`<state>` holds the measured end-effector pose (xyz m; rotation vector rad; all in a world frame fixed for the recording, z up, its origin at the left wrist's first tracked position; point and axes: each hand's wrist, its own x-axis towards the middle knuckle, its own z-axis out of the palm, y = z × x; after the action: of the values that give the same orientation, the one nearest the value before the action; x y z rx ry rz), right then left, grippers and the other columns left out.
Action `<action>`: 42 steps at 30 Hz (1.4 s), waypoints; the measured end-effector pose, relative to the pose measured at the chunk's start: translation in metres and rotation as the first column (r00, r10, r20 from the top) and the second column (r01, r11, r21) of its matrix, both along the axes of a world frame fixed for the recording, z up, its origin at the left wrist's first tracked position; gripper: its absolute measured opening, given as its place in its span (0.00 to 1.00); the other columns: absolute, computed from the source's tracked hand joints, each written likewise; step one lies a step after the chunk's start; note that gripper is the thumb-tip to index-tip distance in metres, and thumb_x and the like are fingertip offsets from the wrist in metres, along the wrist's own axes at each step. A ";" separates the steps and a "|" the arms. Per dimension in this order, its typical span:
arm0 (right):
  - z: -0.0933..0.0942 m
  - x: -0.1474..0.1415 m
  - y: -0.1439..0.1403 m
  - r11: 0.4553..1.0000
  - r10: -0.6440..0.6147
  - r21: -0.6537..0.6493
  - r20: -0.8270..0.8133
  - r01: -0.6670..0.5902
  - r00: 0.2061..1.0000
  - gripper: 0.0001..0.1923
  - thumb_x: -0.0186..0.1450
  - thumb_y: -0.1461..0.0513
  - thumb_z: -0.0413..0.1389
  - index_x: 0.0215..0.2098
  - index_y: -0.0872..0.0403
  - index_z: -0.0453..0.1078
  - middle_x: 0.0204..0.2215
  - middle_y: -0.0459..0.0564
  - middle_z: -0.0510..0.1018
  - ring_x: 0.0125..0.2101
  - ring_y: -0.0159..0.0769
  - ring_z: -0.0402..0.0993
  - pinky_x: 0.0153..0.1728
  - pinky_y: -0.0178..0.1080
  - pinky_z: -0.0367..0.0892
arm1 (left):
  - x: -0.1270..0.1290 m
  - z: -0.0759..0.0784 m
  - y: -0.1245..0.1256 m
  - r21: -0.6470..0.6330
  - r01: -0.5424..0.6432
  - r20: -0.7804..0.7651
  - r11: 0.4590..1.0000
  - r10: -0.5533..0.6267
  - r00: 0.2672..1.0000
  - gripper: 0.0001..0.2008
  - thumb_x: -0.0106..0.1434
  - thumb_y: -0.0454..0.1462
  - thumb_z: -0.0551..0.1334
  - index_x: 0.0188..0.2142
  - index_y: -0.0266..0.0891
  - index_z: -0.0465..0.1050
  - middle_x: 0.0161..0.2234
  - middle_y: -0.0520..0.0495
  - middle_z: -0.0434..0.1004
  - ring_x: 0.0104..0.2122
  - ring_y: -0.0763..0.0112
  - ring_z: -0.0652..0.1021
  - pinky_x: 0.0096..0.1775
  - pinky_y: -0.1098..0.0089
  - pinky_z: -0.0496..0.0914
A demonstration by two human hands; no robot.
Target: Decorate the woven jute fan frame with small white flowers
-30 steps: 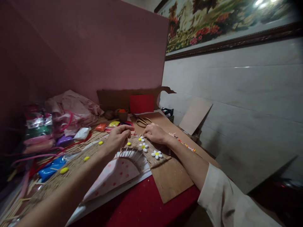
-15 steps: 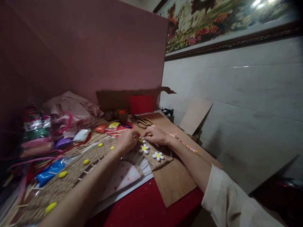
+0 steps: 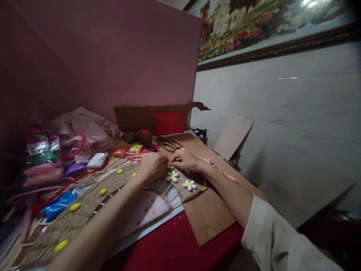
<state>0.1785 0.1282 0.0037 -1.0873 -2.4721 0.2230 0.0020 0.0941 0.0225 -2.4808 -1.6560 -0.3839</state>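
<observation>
A broad arch of tan, cord-like weave point(image 3: 87, 201) curves across the tabletop point(image 3: 169, 241), from the near left up to the middle and down again on the right. Its surface is rough and ropy, with pale sticks point(image 3: 177, 204) showing at the inner edge like spokes. Glossy yellow discs point(image 3: 103, 192) dot the left stretch, spaced well apart, plump and slightly oval. On the right stretch sit daisies: the lowest flower point(image 3: 189, 184) has rounded white petals about a yellow centre, and the middle flower point(image 3: 173, 175) matches it. The topmost flower point(image 3: 169, 165) is partly hidden — only some white and yellow shows between the hands. Inside the curve lies a pale pink panel point(image 3: 152, 207) with reddish spots; the right end of the weave overlaps a brown board point(image 3: 208, 220).

The left hand point(image 3: 153, 166) and right hand point(image 3: 186, 160) are curled, fingertips drawn in near that topmost flower — whether either pinches a piece, I cannot tell. Gold-handled scissors point(image 3: 172, 146) lie just beyond the right hand.
</observation>
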 end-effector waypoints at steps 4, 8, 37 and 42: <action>0.001 0.000 -0.001 1.000 0.000 0.007 -0.005 0.000 1.000 0.09 0.59 0.65 0.55 0.34 0.55 0.78 0.31 0.51 0.80 0.34 0.34 0.72 0.35 0.33 0.60 | 0.001 -0.002 0.001 0.004 0.013 -0.038 1.000 -0.013 0.999 0.15 0.60 0.39 0.54 0.39 0.47 0.79 0.37 0.44 0.81 0.37 0.58 0.78 0.33 0.66 0.65; -0.001 0.000 0.000 1.000 -0.019 0.007 -0.012 0.019 1.000 0.08 0.60 0.63 0.56 0.34 0.56 0.78 0.31 0.51 0.80 0.34 0.34 0.71 0.34 0.33 0.60 | 0.001 -0.002 0.002 0.009 0.019 -0.057 1.000 -0.019 0.998 0.15 0.59 0.38 0.53 0.38 0.47 0.79 0.37 0.43 0.81 0.38 0.58 0.78 0.34 0.66 0.65; -0.006 -0.003 -0.001 0.997 -0.067 0.033 -0.001 0.067 0.998 0.05 0.57 0.66 0.56 0.30 0.58 0.74 0.29 0.51 0.77 0.33 0.33 0.68 0.34 0.33 0.59 | 0.005 0.000 -0.001 -0.029 0.021 -0.032 0.999 -0.022 0.999 0.15 0.58 0.37 0.54 0.38 0.47 0.79 0.35 0.44 0.80 0.37 0.60 0.77 0.35 0.67 0.65; -0.005 0.000 0.003 0.995 -0.097 0.016 -0.023 0.097 0.995 0.06 0.57 0.66 0.55 0.29 0.59 0.74 0.27 0.51 0.77 0.31 0.33 0.69 0.31 0.33 0.59 | 0.004 0.000 -0.001 -0.032 0.017 -0.024 0.999 -0.018 1.000 0.15 0.58 0.37 0.54 0.38 0.48 0.79 0.35 0.44 0.81 0.37 0.60 0.77 0.35 0.67 0.65</action>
<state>0.1787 0.1314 -0.0010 -1.1874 -2.3900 0.1829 0.0058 0.0930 0.0227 -2.5141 -1.6451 -0.3306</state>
